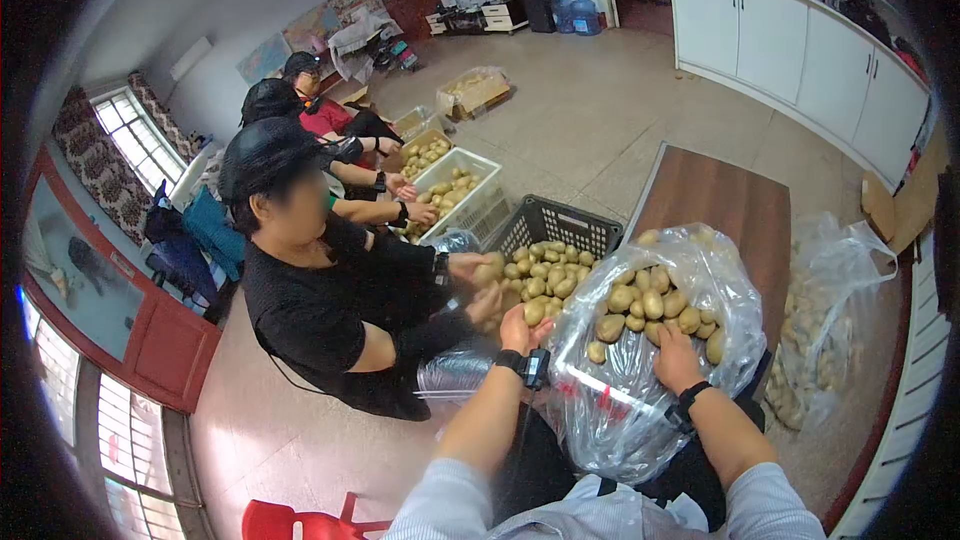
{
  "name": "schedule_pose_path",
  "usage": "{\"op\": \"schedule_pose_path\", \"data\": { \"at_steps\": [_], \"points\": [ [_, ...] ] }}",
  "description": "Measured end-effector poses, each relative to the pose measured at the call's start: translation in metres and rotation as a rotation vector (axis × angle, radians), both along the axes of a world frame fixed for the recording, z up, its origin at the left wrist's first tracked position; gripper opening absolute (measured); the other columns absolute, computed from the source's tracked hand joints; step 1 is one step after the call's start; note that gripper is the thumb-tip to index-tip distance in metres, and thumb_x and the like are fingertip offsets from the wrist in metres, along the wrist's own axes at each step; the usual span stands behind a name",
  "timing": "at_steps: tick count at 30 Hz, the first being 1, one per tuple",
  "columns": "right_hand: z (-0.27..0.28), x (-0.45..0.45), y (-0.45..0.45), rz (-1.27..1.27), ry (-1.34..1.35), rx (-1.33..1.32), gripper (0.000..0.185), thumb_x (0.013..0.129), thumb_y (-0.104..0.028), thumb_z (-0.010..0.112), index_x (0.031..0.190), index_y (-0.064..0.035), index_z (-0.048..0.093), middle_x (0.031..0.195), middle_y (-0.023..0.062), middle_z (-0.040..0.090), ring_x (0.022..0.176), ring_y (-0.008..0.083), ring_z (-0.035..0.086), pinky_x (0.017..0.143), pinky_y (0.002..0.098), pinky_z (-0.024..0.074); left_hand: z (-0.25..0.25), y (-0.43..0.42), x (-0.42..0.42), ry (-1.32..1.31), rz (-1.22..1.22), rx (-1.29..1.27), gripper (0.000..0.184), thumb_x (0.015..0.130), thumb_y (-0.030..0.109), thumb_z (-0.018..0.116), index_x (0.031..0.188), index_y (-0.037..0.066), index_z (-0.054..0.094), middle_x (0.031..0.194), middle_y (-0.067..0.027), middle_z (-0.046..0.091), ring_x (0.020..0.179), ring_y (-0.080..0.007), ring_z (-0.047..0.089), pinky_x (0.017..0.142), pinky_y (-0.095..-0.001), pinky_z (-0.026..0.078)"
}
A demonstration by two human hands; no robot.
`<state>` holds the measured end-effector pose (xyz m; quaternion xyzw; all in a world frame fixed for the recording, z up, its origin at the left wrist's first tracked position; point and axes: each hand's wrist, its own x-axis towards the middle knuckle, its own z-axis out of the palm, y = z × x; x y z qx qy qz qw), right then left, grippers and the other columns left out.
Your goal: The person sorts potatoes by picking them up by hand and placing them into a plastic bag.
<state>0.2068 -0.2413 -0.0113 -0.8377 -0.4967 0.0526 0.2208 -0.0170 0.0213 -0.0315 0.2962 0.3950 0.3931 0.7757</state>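
Observation:
A clear plastic bag (590, 420) lies open in front of me, with many potatoes (650, 290) heaped in its mouth. My right hand (680, 360) reaches into the bag, its fingers closed at a potato (654, 332); the fingertips are partly hidden. At the left side of the bag, my left hand (520, 330) is closed around a potato (534, 313), beside a black plastic crate (570, 215) of potatoes. A co-worker's hands (485, 290), blurred, hold something at the crate's near left edge.
A brown table (705, 190) stands behind the bag. Another clear bag of potatoes (815, 330) rests on the floor at right. Co-workers sit in a row at left by white crates (485, 180) of potatoes. A red chair (300, 520) is at the bottom left.

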Motion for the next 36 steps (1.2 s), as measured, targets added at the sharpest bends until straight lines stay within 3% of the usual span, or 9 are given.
{"op": "schedule_pose_path", "data": {
  "at_steps": [5,10,15,20,24,28,30,34,36],
  "points": [
    [0.011,-0.006,0.000,0.012,0.050,-0.144,0.054,0.071,-0.011,0.065,0.123,-0.0073,0.049,0.121,0.0165,0.050,0.107,0.0382,0.051,0.088,0.0454,0.0458,0.001,-0.003,0.001,0.051,-0.006,0.013,0.040,0.093,0.026,0.039,0.121,-0.001,0.047,0.112,-0.0185,0.057,0.086,-0.0350,0.062,0.067,-0.0429,0.057],
    [0.014,-0.013,-0.003,0.001,0.036,-0.105,0.055,0.071,-0.015,0.066,0.122,-0.0053,0.047,0.123,0.0176,0.049,0.107,0.0393,0.052,0.084,0.0472,0.0481,-0.024,0.007,-0.007,0.310,-0.134,0.420,0.041,0.093,0.028,0.040,0.122,0.001,0.047,0.112,-0.0189,0.058,0.085,-0.0365,0.063,0.069,-0.0431,0.057],
    [-0.019,-0.002,-0.003,0.052,-0.001,-0.030,0.051,0.077,-0.015,0.059,0.125,-0.0021,0.043,0.136,0.0167,0.041,0.106,0.0369,0.056,0.085,0.0453,0.0498,0.013,-0.005,-0.005,0.289,-0.043,0.223,0.030,0.092,0.022,0.046,0.111,0.000,0.054,0.111,-0.0162,0.058,0.090,-0.0344,0.062,0.068,-0.0421,0.058],
    [-0.013,-0.005,-0.006,0.094,0.003,-0.048,0.042,0.077,-0.015,0.060,0.115,-0.0014,0.048,0.123,0.0184,0.050,0.103,0.0372,0.057,0.083,0.0455,0.0493,-0.004,0.005,-0.007,0.134,-0.038,0.092,0.024,0.093,0.017,0.046,0.106,-0.001,0.056,0.110,-0.0142,0.057,0.095,-0.0310,0.060,0.070,-0.0430,0.059],
    [-0.015,-0.012,-0.008,0.068,0.109,-0.150,0.039,0.074,-0.018,0.068,0.104,-0.0029,0.048,0.106,0.0186,0.056,0.100,0.0365,0.057,0.082,0.0458,0.0488,-0.012,0.006,-0.011,0.126,-0.036,0.244,0.025,0.093,0.018,0.046,0.106,-0.001,0.056,0.109,-0.0147,0.057,0.094,-0.0309,0.060,0.070,-0.0431,0.059],
    [-0.002,-0.023,-0.010,0.015,0.172,-0.173,0.037,0.073,-0.018,0.068,0.102,-0.0043,0.049,0.098,0.0165,0.058,0.092,0.0369,0.059,0.078,0.0467,0.0495,0.001,0.002,-0.010,0.297,-0.051,0.243,0.028,0.091,0.019,0.045,0.107,-0.003,0.054,0.112,-0.0173,0.054,0.095,-0.0373,0.059,0.073,-0.0457,0.058],
    [-0.012,-0.024,-0.012,0.111,0.046,-0.067,0.029,0.079,-0.016,0.062,0.102,-0.0040,0.051,0.097,0.0182,0.061,0.088,0.0369,0.062,0.074,0.0470,0.0511,-0.008,0.006,-0.010,0.102,0.038,0.016,0.028,0.091,0.017,0.044,0.109,-0.002,0.052,0.116,-0.0181,0.051,0.098,-0.0411,0.057,0.072,-0.0477,0.058],
    [-0.012,-0.027,-0.013,0.142,0.003,-0.064,0.030,0.078,-0.016,0.063,0.104,-0.0056,0.052,0.097,0.0167,0.060,0.089,0.0359,0.062,0.074,0.0460,0.0512,-0.041,0.025,-0.015,0.093,0.029,0.012,0.026,0.091,0.018,0.044,0.109,0.000,0.051,0.118,-0.0181,0.048,0.101,-0.0428,0.055,0.070,-0.0499,0.058],
    [-0.009,-0.031,-0.017,0.179,-0.055,-0.028,0.033,0.078,-0.017,0.063,0.108,-0.0073,0.053,0.098,0.0161,0.059,0.091,0.0351,0.061,0.076,0.0458,0.0509,-0.078,0.042,-0.020,0.418,-0.127,0.451,0.024,0.091,0.016,0.043,0.110,0.002,0.049,0.119,-0.0177,0.046,0.100,-0.0421,0.055,0.070,-0.0510,0.057]
  ]
}}
